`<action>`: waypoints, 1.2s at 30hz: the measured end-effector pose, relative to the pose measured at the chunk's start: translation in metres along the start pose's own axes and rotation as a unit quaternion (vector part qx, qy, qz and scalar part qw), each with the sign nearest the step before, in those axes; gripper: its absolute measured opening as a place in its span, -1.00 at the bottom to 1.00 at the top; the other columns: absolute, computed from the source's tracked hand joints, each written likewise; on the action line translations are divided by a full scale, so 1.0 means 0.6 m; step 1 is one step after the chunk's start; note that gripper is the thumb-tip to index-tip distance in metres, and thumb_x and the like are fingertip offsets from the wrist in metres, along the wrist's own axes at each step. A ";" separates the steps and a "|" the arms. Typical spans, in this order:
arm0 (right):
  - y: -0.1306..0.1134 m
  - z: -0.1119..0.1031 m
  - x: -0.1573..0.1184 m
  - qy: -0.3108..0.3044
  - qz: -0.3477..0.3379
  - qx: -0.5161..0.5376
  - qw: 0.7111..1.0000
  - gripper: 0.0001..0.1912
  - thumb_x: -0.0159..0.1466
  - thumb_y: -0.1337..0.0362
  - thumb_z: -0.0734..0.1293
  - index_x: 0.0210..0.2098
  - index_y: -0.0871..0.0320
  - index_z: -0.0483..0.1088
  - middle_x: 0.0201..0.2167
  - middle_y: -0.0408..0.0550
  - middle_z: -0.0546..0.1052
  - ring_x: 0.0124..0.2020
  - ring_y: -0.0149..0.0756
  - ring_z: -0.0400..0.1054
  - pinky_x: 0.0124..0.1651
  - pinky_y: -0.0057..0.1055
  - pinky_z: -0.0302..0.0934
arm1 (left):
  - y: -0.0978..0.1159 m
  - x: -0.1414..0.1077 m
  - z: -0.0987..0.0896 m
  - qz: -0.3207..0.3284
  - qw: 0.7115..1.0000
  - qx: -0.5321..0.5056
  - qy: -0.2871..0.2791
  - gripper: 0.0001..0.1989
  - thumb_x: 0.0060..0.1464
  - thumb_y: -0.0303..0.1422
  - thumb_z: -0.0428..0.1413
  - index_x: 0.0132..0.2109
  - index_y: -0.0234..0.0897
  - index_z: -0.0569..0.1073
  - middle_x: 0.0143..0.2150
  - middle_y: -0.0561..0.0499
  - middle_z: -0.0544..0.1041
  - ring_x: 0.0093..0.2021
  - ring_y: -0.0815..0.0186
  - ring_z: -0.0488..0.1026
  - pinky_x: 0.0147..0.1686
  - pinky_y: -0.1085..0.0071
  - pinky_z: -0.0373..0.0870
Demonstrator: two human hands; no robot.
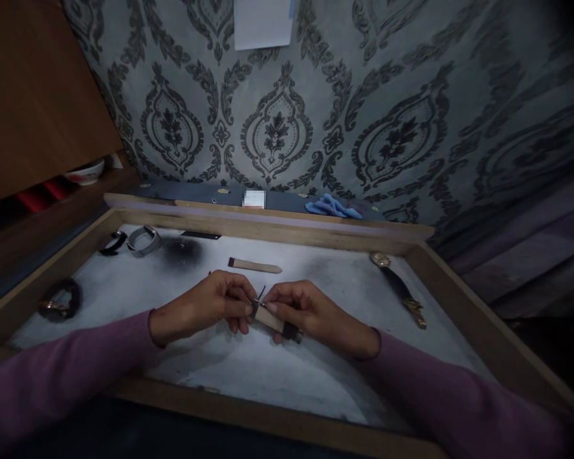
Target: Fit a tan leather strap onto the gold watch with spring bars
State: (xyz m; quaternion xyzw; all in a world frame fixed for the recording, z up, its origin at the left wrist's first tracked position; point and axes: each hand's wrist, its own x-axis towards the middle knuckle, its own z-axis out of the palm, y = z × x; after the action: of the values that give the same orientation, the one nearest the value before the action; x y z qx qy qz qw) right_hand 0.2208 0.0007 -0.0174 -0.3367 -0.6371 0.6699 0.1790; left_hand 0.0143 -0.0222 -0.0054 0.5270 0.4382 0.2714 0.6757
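Note:
Near the middle of a wooden-rimmed tray, my left hand [224,303] and my right hand [303,309] meet at a small watch strap piece [269,319], beige on its face with a dark end. Left fingers pinch its upper left end, where a small metal part shows. The right thumb and fingers close on the strap beside them, and a thin dark pin or tool [261,292] sticks up between the hands. Which hand holds the pin I cannot tell. Just beyond lies a loose beige strap [255,265] with a dark red end.
Watches lie at the tray's left: a dark one [61,299], a black one [113,243] and a grey one [144,240]. A gold watch with black strap [397,284] lies right. The wooden rim [268,223] surrounds them; a blue cloth [333,206] rests behind it.

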 end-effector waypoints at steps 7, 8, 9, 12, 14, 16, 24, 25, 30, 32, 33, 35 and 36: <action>-0.001 0.000 -0.001 -0.004 -0.012 0.002 1.000 -0.76 0.25 0.15 0.35 -0.34 0.25 0.41 -0.62 -0.17 0.48 -0.61 -0.48 0.40 -0.60 -0.58 0.11 | 0.004 -0.003 0.000 0.000 1.000 -0.003 0.001 -0.83 -0.08 -0.41 0.23 -0.31 -0.36 0.43 -0.59 0.10 0.47 -0.57 0.41 0.44 -0.54 0.51 0.30; -0.001 0.000 -0.002 -0.003 -0.013 0.005 1.000 -0.75 0.24 0.14 0.35 -0.34 0.24 0.41 -0.61 -0.17 0.49 -0.61 -0.47 0.41 -0.60 -0.58 0.12 | 0.005 -0.003 0.000 -0.001 1.000 -0.002 0.001 -0.83 -0.08 -0.40 0.23 -0.31 -0.36 0.43 -0.59 0.10 0.47 -0.57 0.42 0.43 -0.54 0.51 0.30; 0.000 0.000 -0.002 -0.001 -0.014 0.008 1.000 -0.75 0.23 0.14 0.36 -0.34 0.24 0.41 -0.60 -0.16 0.49 -0.59 -0.47 0.42 -0.59 -0.58 0.12 | 0.006 -0.004 0.001 -0.002 1.000 -0.003 0.002 -0.83 -0.08 -0.40 0.23 -0.31 -0.36 0.43 -0.58 0.10 0.47 -0.57 0.42 0.43 -0.54 0.51 0.30; -0.001 0.000 -0.003 0.001 -0.009 0.006 1.000 -0.74 0.23 0.13 0.36 -0.32 0.25 0.42 -0.57 -0.15 0.49 -0.57 -0.45 0.44 -0.58 -0.57 0.13 | 0.008 -0.005 0.001 0.000 1.000 -0.004 0.001 -0.83 -0.07 -0.41 0.23 -0.31 -0.36 0.43 -0.58 0.10 0.47 -0.56 0.42 0.43 -0.53 0.51 0.31; -0.002 0.001 -0.003 -0.002 -0.005 0.006 1.000 -0.72 0.23 0.12 0.36 -0.32 0.25 0.41 -0.56 -0.14 0.50 -0.56 -0.45 0.44 -0.58 -0.58 0.13 | 0.007 -0.004 0.001 -0.001 1.000 -0.002 -0.001 -0.84 -0.07 -0.41 0.23 -0.31 -0.36 0.43 -0.58 0.09 0.47 -0.56 0.41 0.43 -0.52 0.50 0.31; -0.003 0.001 -0.004 -0.003 -0.002 0.012 1.000 -0.71 0.21 0.10 0.38 -0.32 0.25 0.41 -0.55 -0.15 0.49 -0.56 -0.45 0.44 -0.57 -0.59 0.14 | 0.006 -0.004 0.001 -0.002 1.000 0.001 -0.001 -0.84 -0.07 -0.41 0.22 -0.31 -0.37 0.43 -0.59 0.08 0.47 -0.56 0.40 0.43 -0.52 0.49 0.31; 0.000 0.000 -0.004 -0.007 -0.004 0.023 1.000 -0.68 0.20 0.08 0.39 -0.30 0.24 0.39 -0.51 -0.14 0.50 -0.55 -0.45 0.45 -0.57 -0.60 0.16 | 0.004 -0.003 0.000 0.000 1.000 0.006 -0.004 -0.86 -0.06 -0.42 0.21 -0.31 -0.36 0.44 -0.59 0.08 0.48 -0.56 0.40 0.43 -0.51 0.50 0.32; 0.000 0.000 -0.004 -0.012 -0.005 0.026 1.000 -0.69 0.21 0.09 0.39 -0.30 0.24 0.39 -0.50 -0.13 0.50 -0.55 -0.46 0.45 -0.57 -0.60 0.16 | 0.003 -0.002 0.000 0.001 1.000 0.005 -0.004 -0.86 -0.07 -0.42 0.21 -0.31 -0.36 0.44 -0.59 0.09 0.47 -0.56 0.40 0.43 -0.51 0.50 0.32; 0.000 0.002 -0.004 -0.024 0.009 0.045 0.999 -0.73 0.22 0.12 0.39 -0.31 0.22 0.36 -0.50 -0.17 0.48 -0.56 -0.49 0.42 -0.56 -0.60 0.16 | -0.004 0.001 -0.003 0.001 1.000 0.004 -0.009 -0.85 -0.07 -0.41 0.22 -0.32 -0.35 0.43 -0.58 0.09 0.48 -0.56 0.41 0.44 -0.53 0.50 0.33; 0.001 0.002 -0.003 -0.023 0.006 0.042 0.999 -0.72 0.21 0.11 0.39 -0.30 0.22 0.36 -0.50 -0.18 0.47 -0.57 -0.49 0.38 -0.55 -0.58 0.15 | -0.004 0.001 -0.004 0.001 1.000 0.003 -0.008 -0.86 -0.07 -0.41 0.22 -0.32 -0.35 0.43 -0.58 0.08 0.48 -0.57 0.41 0.43 -0.52 0.50 0.33; 0.002 0.002 -0.003 -0.021 0.000 0.036 0.999 -0.71 0.20 0.10 0.39 -0.29 0.22 0.37 -0.50 -0.18 0.47 -0.56 -0.50 0.36 -0.54 -0.56 0.14 | -0.004 0.001 -0.004 0.000 1.000 0.005 -0.007 -0.86 -0.07 -0.42 0.22 -0.32 -0.35 0.43 -0.58 0.08 0.48 -0.57 0.41 0.43 -0.52 0.50 0.33; 0.003 0.001 -0.001 -0.016 -0.017 0.019 1.000 -0.71 0.20 0.10 0.39 -0.28 0.23 0.41 -0.51 -0.17 0.46 -0.55 -0.50 0.30 -0.51 -0.53 0.13 | -0.003 0.000 -0.003 -0.002 1.000 0.007 -0.004 -0.86 -0.07 -0.41 0.22 -0.32 -0.35 0.43 -0.58 0.08 0.48 -0.57 0.41 0.43 -0.52 0.50 0.33; 0.004 0.001 -0.001 -0.013 -0.024 0.010 1.000 -0.71 0.20 0.10 0.39 -0.29 0.23 0.42 -0.51 -0.18 0.45 -0.55 -0.50 0.26 -0.50 -0.52 0.12 | -0.002 -0.001 -0.003 -0.004 1.000 0.009 -0.004 -0.86 -0.07 -0.41 0.22 -0.32 -0.35 0.43 -0.57 0.08 0.48 -0.57 0.41 0.43 -0.52 0.50 0.33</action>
State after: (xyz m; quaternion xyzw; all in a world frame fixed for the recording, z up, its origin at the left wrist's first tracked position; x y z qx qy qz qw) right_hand 0.2211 -0.0004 -0.0199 -0.3109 -0.6406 0.6759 0.1900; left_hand 0.0124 -0.0222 -0.0064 0.5325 0.4397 0.2628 0.6738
